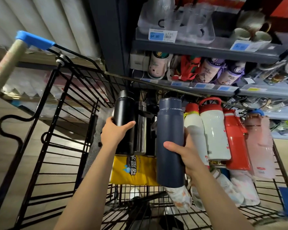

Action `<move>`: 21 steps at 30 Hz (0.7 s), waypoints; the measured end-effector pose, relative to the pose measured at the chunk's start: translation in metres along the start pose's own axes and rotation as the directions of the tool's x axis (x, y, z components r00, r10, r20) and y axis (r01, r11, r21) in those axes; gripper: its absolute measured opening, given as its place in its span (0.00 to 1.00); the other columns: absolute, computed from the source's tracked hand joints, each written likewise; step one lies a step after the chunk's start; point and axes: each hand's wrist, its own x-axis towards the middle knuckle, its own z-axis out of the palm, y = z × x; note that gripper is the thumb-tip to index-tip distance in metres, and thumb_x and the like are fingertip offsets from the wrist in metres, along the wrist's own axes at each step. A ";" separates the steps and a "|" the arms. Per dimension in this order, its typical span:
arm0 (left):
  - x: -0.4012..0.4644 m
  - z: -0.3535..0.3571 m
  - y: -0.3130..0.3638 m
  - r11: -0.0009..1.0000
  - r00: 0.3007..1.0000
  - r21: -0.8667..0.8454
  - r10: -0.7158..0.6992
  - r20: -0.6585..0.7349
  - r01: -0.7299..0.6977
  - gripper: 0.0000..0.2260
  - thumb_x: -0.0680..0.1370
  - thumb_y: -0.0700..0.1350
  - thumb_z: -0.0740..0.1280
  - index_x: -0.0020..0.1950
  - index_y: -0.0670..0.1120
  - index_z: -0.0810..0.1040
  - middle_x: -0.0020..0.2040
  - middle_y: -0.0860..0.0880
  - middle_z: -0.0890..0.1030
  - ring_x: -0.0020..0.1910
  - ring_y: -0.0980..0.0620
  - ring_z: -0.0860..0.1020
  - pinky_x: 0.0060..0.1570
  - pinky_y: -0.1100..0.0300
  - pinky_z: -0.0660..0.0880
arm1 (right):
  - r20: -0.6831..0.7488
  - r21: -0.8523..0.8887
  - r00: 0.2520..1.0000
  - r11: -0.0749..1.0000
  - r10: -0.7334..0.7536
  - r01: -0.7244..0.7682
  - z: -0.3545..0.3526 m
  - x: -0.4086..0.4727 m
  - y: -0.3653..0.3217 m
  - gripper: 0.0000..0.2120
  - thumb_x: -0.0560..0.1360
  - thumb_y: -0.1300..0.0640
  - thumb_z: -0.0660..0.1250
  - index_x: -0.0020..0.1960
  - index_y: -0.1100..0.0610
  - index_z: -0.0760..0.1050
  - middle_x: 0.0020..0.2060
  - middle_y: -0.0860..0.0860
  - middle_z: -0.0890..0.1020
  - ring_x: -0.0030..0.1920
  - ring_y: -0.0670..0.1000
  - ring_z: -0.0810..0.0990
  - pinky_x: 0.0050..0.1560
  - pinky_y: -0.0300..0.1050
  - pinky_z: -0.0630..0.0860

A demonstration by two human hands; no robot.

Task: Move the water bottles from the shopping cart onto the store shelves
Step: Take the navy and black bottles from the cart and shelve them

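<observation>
At nine o'clock, cart (pixel 60 103): black wire, holding every bottle not in hand.
Left hand (pixel 114 132): wrapped round black bottle (pixel 124 117), upright, ten o'clock of centre.
Right hand (pixel 184 153): clasping navy bottle (pixel 170 140) mid-body.
Handling: probably rigid, smooth metal, slippery; best gripped mid-barrel.
At one o'clock, shelves (pixel 206 50): already stocked.
</observation>
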 end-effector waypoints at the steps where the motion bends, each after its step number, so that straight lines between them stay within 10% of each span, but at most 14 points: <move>1: 0.000 -0.001 0.001 1.000 1.000 0.021 0.009 -0.003 -0.009 0.42 0.66 0.62 0.76 0.72 0.46 0.65 0.64 0.46 0.76 0.62 0.43 0.75 0.61 0.48 0.73 | -0.008 -0.020 1.000 1.000 -0.009 0.009 0.000 0.001 0.000 0.49 0.50 0.47 0.79 0.68 0.49 0.64 0.57 0.52 0.79 0.53 0.53 0.81 0.48 0.49 0.80; 8: 0.000 0.004 0.002 0.995 0.997 0.080 0.054 0.052 -0.058 0.49 0.61 0.62 0.78 0.75 0.51 0.59 0.65 0.45 0.73 0.61 0.43 0.75 0.59 0.43 0.75 | -0.043 -0.121 0.996 0.990 -0.084 0.078 0.000 0.002 0.002 0.51 0.51 0.44 0.79 0.70 0.49 0.62 0.60 0.49 0.76 0.58 0.52 0.78 0.58 0.56 0.78; 21: -0.018 0.000 -0.002 0.970 0.982 0.158 0.189 0.002 -0.187 0.44 0.64 0.58 0.77 0.74 0.54 0.58 0.62 0.46 0.75 0.59 0.41 0.76 0.56 0.43 0.75 | -0.057 -0.271 0.986 0.953 -0.158 0.137 -0.001 -0.007 0.001 0.44 0.61 0.52 0.79 0.69 0.44 0.58 0.60 0.42 0.72 0.60 0.46 0.74 0.52 0.39 0.75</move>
